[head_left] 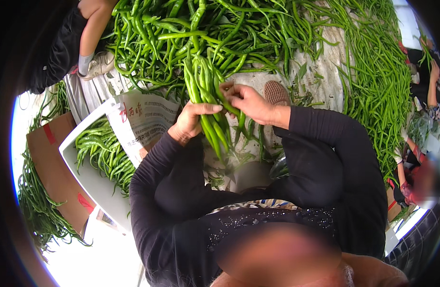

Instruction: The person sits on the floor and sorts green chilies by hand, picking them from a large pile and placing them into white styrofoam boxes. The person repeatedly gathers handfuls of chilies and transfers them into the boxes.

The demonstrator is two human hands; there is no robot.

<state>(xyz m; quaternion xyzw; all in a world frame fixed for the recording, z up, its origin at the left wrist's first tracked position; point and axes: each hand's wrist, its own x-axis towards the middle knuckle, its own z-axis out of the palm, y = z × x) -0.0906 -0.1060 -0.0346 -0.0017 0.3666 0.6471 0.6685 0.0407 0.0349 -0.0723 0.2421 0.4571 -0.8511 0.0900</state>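
A bunch of long green chili peppers [200, 83] is gripped in my left hand [189, 120], the thumb pressed across its front. The peppers lie roughly side by side, reaching above and below the fist. At the bunch's right side, my right hand [255, 105] has its fingers curled and pinched on a green chili pepper [225, 101] against the others. Its fingertips are partly hidden behind the peppers. Just beyond both hands spreads a large heap of loose green chili peppers [205, 40].
To my left stands a white foam box [81, 174] of peppers with newspaper [146, 119] over its edge, beside a cardboard sheet [57, 167]. A long pepper heap [377, 86] runs along the right. Other people sit at far left and right. My shoe [276, 93] rests near the heap.
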